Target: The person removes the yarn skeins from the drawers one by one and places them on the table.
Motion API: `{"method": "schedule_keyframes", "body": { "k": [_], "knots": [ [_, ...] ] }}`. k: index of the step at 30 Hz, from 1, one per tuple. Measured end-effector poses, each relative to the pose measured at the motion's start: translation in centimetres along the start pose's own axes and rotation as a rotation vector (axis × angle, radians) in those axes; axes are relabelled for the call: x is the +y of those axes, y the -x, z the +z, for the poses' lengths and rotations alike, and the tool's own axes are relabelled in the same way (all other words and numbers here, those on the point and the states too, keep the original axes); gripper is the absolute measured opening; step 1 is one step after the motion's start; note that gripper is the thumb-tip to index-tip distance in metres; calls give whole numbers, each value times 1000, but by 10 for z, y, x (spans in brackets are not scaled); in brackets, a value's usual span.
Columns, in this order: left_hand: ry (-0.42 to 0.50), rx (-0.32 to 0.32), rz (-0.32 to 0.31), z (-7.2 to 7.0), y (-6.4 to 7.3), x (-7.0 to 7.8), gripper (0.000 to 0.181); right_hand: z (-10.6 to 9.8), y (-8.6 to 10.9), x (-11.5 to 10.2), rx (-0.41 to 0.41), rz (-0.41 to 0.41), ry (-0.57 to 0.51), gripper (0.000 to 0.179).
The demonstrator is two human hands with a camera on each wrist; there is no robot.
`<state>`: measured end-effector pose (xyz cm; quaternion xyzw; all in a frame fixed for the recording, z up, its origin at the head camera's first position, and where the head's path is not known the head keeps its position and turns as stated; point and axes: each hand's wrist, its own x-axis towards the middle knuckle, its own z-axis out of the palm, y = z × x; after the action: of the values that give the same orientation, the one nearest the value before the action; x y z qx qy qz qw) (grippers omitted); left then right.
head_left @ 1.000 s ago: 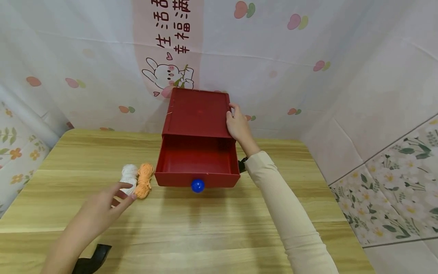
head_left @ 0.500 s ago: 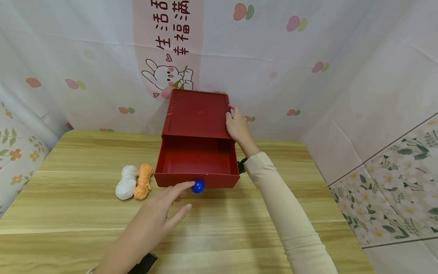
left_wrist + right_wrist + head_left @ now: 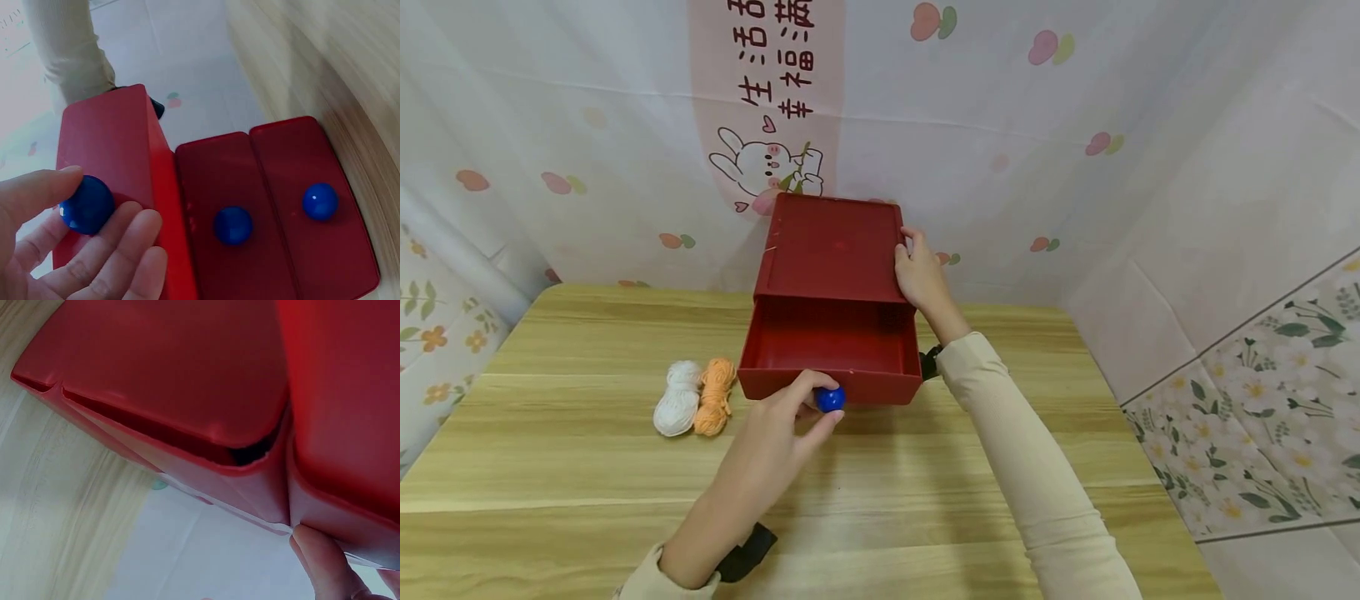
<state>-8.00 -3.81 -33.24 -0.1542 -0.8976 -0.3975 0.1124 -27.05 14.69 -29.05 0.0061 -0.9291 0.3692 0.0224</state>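
A red drawer cabinet (image 3: 838, 250) stands against the back curtain, its top drawer (image 3: 831, 340) pulled out with nothing inside. Thumb and fingers of my left hand (image 3: 775, 433) pinch the round blue knob (image 3: 831, 399) on that drawer's front. In the left wrist view two lower drawers (image 3: 219, 169) stay closed, each with its own blue knob (image 3: 233, 225). My right hand (image 3: 922, 271) holds the cabinet's right side near the top; in the right wrist view its fingers (image 3: 322, 556) touch the red side wall.
To the left of the cabinet, a white yarn skein (image 3: 677, 404) and an orange yarn skein (image 3: 715, 396) lie side by side on the wooden table (image 3: 865, 517). A patterned curtain (image 3: 1000, 167) hangs behind, and tiled panels (image 3: 1262, 400) border the right side.
My left hand has come from beside the yarn rightward to the blue knob and now pinches it. The drawer front has shifted slightly back toward the cabinet. My right hand keeps its place.
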Motion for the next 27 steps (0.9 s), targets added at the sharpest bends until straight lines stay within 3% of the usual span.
{"method": "schedule_keyframes", "body": {
  "k": [27],
  "knots": [
    [32, 6, -32, 6, -47, -17, 28, 1, -1, 1, -12, 7, -4, 45]
  ]
}}
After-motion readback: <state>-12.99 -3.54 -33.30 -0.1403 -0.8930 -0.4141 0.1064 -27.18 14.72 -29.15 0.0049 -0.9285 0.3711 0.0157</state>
